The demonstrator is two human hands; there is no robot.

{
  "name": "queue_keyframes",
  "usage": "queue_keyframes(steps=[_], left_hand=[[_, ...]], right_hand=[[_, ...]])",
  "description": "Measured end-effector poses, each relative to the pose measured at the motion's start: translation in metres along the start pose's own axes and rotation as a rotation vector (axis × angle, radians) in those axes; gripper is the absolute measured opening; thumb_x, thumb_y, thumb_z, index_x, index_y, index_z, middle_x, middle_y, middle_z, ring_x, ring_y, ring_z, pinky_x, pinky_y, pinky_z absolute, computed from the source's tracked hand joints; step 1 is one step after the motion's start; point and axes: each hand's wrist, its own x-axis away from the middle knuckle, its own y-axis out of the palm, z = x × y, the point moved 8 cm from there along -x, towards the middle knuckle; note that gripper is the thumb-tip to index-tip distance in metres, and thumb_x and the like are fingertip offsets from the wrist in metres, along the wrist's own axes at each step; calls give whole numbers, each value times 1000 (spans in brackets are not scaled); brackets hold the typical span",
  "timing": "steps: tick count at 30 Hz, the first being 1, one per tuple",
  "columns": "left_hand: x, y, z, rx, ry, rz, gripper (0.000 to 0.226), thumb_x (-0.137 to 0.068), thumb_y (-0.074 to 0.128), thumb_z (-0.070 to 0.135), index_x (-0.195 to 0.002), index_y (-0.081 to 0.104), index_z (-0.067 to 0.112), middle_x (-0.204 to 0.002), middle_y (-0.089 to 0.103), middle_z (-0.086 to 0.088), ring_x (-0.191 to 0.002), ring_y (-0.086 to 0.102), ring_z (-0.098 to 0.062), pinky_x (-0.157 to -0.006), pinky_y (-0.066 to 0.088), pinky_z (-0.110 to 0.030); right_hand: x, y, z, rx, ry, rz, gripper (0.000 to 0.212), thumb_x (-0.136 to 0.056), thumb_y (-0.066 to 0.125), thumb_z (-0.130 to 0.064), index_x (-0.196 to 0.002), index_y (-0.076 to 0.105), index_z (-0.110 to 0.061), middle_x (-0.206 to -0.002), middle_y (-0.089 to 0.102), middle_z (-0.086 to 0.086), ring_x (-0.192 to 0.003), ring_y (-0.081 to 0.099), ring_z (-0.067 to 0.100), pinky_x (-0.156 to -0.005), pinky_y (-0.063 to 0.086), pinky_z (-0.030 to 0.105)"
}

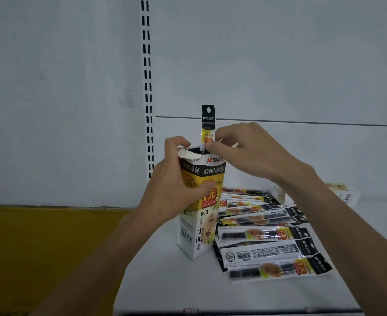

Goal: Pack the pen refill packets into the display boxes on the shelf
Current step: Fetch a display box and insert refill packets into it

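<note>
An upright display box (199,236) held on a white shelf (165,281), one refill packet (208,117) standing in its open top
At far left a dull yellow surface (39,236) meets the shelf, with a slotted upright (147,87) on the back wall. The left hand (174,181) is wrapped round the box's upper part, thumb on the yellow front, fingers curled at the torn top flap. The packet rises straight from the box mouth, black hang tab highest, and the right hand (245,149) pinches it just at the rim. Right of the box, loose packets (263,234) lie flat in an overlapping heap; farther right a second box (345,195) lies on its side, partly behind the right forearm
</note>
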Motion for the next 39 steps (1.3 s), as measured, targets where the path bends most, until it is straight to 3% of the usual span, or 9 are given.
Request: queue_keyframes(steps=[2, 5, 13, 17, 21, 23, 26, 32, 39], left_hand=[[-1, 1, 1, -8, 1, -6, 65, -68, 77, 25, -105, 25, 36, -97, 59, 11, -90, 63, -11, -80, 56, -37], [0, 0, 0, -12, 1, 3, 66, -68, 77, 25, -106, 24, 36, -97, 57, 12, -92, 62, -12, -81, 56, -35], [5, -8, -4, 36, 14, 22, 72, -65, 80, 24, -106, 26, 48, -97, 53, 25, -93, 61, -3, -78, 55, -26], [5, -10, -6, 54, 28, 38, 81, -66, 80, 24, -114, 20, 51, -95, 54, 26, -90, 62, 2, -75, 53, -17], [5, -9, -6, 58, 38, 51, 87, -65, 80, 22, -120, 18, 47, -91, 54, 27, -85, 57, 15, -68, 47, -4], [6, -8, -5, 49, 36, 69, 85, -65, 79, 24, -119, 18, 48, -93, 50, 30, -86, 54, 19, -66, 45, -2], [8, -8, -7, 13, 23, 103, 74, -66, 77, 32, -115, 24, 49, -99, 48, 28, -94, 53, 6, -76, 44, -10], [10, -10, -3, 4, 56, 142, 64, -67, 77, 31, -116, 35, 37, -99, 48, 31, -96, 52, 6, -66, 50, -8], [10, -9, 1, -17, 39, 171, 63, -68, 76, 30, -118, 38, 32, -97, 51, 30, -97, 55, 1, -74, 55, -25]], right_hand=[[-3, -21, 6, -158, 42, 190, 20, -84, 62, -38, -88, 68, -20, -80, 67, -12, -80, 59, -1, -68, 41, 8], [-13, -27, 12, -309, 100, 237, 15, -79, 71, -27, -92, 65, -23, -73, 65, -12, -74, 58, -4, -59, 38, 2], [-5, 9, 0, -258, 77, 122, 11, -78, 66, -21, -68, 64, -25, -77, 65, -9, -79, 58, 3, -68, 42, 16], [-2, 11, 3, -268, 109, 85, 34, -89, 51, -43, -95, 71, -17, -112, 53, -12, -107, 46, 5, -88, 35, 25], [7, 28, 4, -298, 147, 7, 44, -94, 39, -44, -121, 57, -14, -131, 52, -4, -122, 45, 15, -104, 35, 46], [12, 31, 5, -333, 162, 1, 42, -95, 39, -42, -121, 57, -15, -136, 49, -1, -123, 45, 17, -104, 36, 46], [15, 38, 5, -486, 117, -57, 14, -94, 44, -41, -101, 55, -41, -142, 42, -6, -125, 44, 12, -96, 39, 29], [36, 39, 28, -689, 57, 179, 42, -85, 61, -34, -122, 45, -44, -133, 44, -14, -111, 52, -1, -73, 52, 13], [24, 29, 14, -319, -28, 176, 32, -86, 57, -44, -110, 64, -23, -99, 52, -9, -92, 51, 2, -74, 44, 15]])
